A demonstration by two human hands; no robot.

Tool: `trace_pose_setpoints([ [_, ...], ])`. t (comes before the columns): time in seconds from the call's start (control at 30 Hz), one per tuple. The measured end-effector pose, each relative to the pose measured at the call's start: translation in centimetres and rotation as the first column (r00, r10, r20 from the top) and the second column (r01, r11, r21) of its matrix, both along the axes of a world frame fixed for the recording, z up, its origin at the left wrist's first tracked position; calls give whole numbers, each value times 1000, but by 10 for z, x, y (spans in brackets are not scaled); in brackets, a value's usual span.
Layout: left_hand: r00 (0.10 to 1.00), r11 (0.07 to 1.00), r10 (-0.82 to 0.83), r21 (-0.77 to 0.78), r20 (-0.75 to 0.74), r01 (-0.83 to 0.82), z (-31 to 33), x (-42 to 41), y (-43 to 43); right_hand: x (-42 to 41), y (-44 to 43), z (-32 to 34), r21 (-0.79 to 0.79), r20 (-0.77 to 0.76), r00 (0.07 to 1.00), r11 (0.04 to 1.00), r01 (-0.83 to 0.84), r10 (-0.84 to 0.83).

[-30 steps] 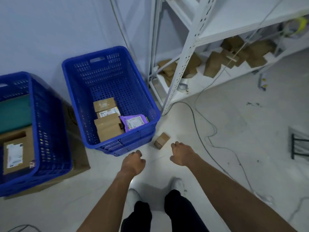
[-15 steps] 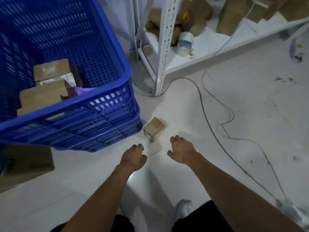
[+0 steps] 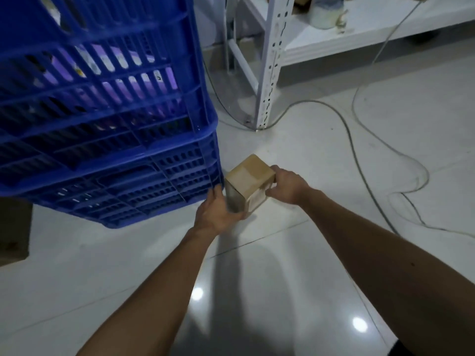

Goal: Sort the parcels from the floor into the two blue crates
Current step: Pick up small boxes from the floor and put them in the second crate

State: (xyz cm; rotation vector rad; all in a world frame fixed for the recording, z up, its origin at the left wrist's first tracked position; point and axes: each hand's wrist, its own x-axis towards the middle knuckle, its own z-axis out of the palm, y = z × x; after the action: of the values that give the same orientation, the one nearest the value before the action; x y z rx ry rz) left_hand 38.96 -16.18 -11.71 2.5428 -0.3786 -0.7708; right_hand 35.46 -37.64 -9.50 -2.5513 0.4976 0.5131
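Note:
A small brown cardboard parcel (image 3: 250, 177) sits by the near right corner of a blue slatted crate (image 3: 108, 124). My left hand (image 3: 218, 214) grips the parcel's left and lower side. My right hand (image 3: 289, 186) clasps its right side, next to a pale label. Whether the parcel still touches the floor cannot be told. A purple package (image 3: 120, 83) shows through the crate's slats. The second crate is out of view.
A white metal shelf post (image 3: 270, 73) stands just beyond the parcel, with a roll of tape (image 3: 325, 12) on the low shelf. Grey cables (image 3: 359, 155) snake across the glossy floor on the right. A brown carton (image 3: 12, 227) is at the left edge.
The view has dropped much closer to the floor. Both hands moved forward from open and empty to closing on the small parcel from either side.

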Motion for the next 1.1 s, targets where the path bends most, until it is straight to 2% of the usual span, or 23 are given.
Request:
trace_pose_setpoints([
  [0.13, 986, 969, 165, -183, -27, -167, -9, 5, -8, 4, 7, -5, 40, 46, 999, 999, -21, 19],
  [0.2, 975, 950, 217, -222, -34, -219, -8, 3, -7, 2, 11, -4, 42, 41, 999, 999, -32, 30],
  [0.37, 980, 956, 189, -216, -68, -199, 16, -5, 1, -11, 13, 18, 59, 34, 999, 997, -44, 42],
  [0.5, 985, 965, 154, -202, -80, -167, 66, -17, 11, -26, 20, 64, 68, 1, 1000, 997, -32, 32],
  [0.63, 973, 957, 194, -196, -122, -216, 154, -27, 29, -38, 36, 155, 92, -7, 999, 995, -36, 37],
  [0.83, 975, 970, 178, -143, -131, -197, 331, -49, 52, -60, 57, 332, 53, -47, 994, 993, -101, 104],
  [1.1, 965, 965, 201, -135, -169, -224, 555, -90, 85, -94, 86, 543, 144, -67, 978, 972, -185, 196],
])
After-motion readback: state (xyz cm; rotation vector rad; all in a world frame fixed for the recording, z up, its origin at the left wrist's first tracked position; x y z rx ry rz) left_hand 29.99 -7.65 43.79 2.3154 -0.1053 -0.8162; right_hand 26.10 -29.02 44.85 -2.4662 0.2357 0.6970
